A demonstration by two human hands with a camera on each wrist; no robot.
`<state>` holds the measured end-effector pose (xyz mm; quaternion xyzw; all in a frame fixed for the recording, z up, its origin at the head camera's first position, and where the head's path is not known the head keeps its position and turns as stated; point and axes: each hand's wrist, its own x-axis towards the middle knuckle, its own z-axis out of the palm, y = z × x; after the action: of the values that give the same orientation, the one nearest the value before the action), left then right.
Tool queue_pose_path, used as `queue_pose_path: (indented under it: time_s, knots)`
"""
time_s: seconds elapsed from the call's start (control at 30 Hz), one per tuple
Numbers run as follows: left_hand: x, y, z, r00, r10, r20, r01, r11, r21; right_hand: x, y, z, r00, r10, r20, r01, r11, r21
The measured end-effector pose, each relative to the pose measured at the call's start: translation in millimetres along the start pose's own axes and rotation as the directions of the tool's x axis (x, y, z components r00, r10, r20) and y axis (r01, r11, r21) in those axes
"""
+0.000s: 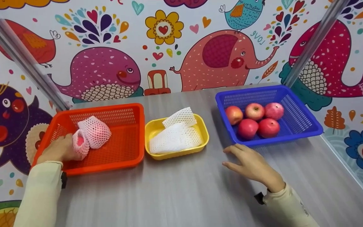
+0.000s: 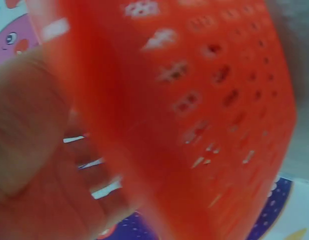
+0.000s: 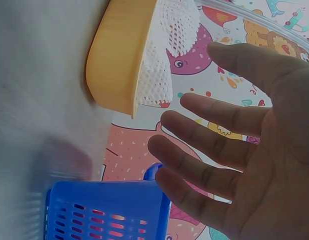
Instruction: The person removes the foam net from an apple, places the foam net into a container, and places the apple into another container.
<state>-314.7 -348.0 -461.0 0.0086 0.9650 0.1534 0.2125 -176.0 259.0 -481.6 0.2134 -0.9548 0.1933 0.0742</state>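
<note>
Two netted apples are held in the red basket (image 1: 125, 138), at the left of the desk (image 1: 181, 192): the nearer one (image 1: 81, 143) is met by the left hand (image 1: 58, 149), which is reached in over the basket's left side, and the farther one (image 1: 96, 132) is leaned against by it. Whether the left fingers are clamped on the nearer apple or merely laid against it cannot be told, since their tips are hidden in the head view and are covered by the basket wall in the left wrist view. Nothing is held by the right hand (image 1: 253, 162); its fingers are spread apart, with the thumb well away from them, and it is held above the desk just in front of the blue basket (image 1: 301, 124). Five bare apples (image 1: 247, 128) are contained in that basket, and loose white nets (image 1: 173, 138) are piled in the yellow tray (image 1: 162, 156) between the two baskets. The step in hand is judged to be the settling of a netted apple in the red basket. For the next move, the left hand would need to be freed, a net drawn from the tray, and a bare apple taken up.
</note>
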Motion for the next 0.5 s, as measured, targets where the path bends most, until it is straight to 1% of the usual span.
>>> queue_pose_path:
  time_s: [0.1,0.17,0.27,0.33,0.4,0.5]
  knots:
    - [2.7,-5.9,3.3,1.000,0.003,0.003,-0.003,1.000,-0.026,-0.6,-0.2,1.0,1.000,-0.005,-0.005,0.005,1.000,-0.002]
    - [4.3,-6.6,4.7,1.000,-0.004,0.003,0.004,1.000,-0.023,-0.6,-0.4,1.9,1.000,-0.010,-0.004,0.010,1.000,0.002]
    - [6.2,-4.3,6.9,1.000,-0.014,0.003,0.014,1.000,0.006,-0.1,-0.6,3.7,1.000,-0.015,0.003,0.015,1.000,0.004]
    - [7.7,-1.3,8.7,1.000,-0.009,-0.007,0.009,0.999,0.034,0.1,-0.4,4.2,1.000,-0.011,0.007,0.011,1.000,0.001]
    - [9.3,2.1,10.3,1.000,0.002,-0.023,0.000,0.999,0.053,0.5,-0.2,4.4,1.000,-0.005,0.011,0.005,1.000,-0.001]
    - [5.9,3.5,11.7,0.998,0.006,-0.056,-0.002,0.997,0.076,2.0,-2.8,5.4,1.000,-0.006,0.018,0.006,1.000,0.003]
